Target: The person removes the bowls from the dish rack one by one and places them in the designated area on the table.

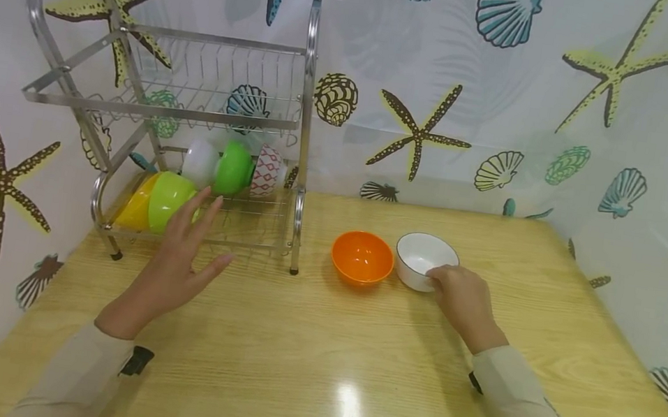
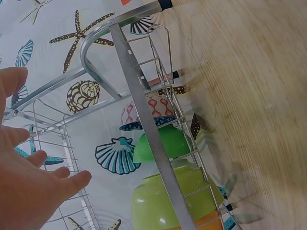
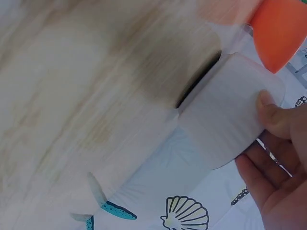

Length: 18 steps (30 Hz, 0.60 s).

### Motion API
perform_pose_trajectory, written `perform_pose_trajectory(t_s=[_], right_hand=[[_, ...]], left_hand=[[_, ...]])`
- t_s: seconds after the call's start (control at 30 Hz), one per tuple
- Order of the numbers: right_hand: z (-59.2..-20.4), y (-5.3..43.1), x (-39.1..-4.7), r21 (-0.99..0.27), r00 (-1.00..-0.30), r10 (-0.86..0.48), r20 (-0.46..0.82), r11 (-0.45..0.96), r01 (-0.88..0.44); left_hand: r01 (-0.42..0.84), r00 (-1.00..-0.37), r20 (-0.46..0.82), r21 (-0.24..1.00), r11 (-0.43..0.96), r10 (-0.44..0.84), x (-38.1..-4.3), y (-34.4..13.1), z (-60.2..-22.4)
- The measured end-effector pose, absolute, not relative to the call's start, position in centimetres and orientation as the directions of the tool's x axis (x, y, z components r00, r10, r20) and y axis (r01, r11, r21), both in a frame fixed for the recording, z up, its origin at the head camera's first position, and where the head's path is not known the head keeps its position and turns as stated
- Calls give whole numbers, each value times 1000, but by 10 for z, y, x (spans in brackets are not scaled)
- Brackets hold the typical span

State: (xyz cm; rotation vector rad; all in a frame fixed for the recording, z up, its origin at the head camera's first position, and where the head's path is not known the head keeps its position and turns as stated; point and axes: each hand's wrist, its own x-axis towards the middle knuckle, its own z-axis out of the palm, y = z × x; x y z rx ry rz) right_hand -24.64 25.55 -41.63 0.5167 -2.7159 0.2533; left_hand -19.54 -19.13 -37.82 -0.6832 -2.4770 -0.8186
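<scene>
My right hand [image 1: 462, 303] pinches the near right rim of a white bowl [image 1: 416, 276] with a thin dark edge. In the right wrist view the thumb lies on the outside of that white bowl [image 3: 225, 115] and the fingers reach over its rim. Just left of it, an orange bowl [image 1: 362, 258] stands upright on the table. My left hand [image 1: 174, 265] is held with fingers spread in front of the metal dish rack [image 1: 303, 127], holding nothing. In the head view its fingertips overlap a lime-green bowl [image 1: 167, 200] on the lower tier.
A yellow bowl [image 1: 137, 204] leans behind the lime-green one. Farther back on the lower tier stand a white bowl [image 1: 199, 162], a green bowl [image 1: 234, 168] and a red-patterned bowl [image 1: 266, 171]. A patterned curtain [image 1: 379, 151] borders the wooden table [image 1: 288, 364].
</scene>
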Motion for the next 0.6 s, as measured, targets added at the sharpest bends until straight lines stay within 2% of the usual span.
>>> perform_pose_trajectory(t_s=[0.37,0.6], right_hand=[[-415,252,-247,-140,-898,-314,309,918,-370],[-413,253,-245,-190,-903,-324,283,903,-384]], left_hand=[[531,-819,490,449,718,299,-198,-195,-383],[487,-856,415,450,748,308,-197,-198,-380]])
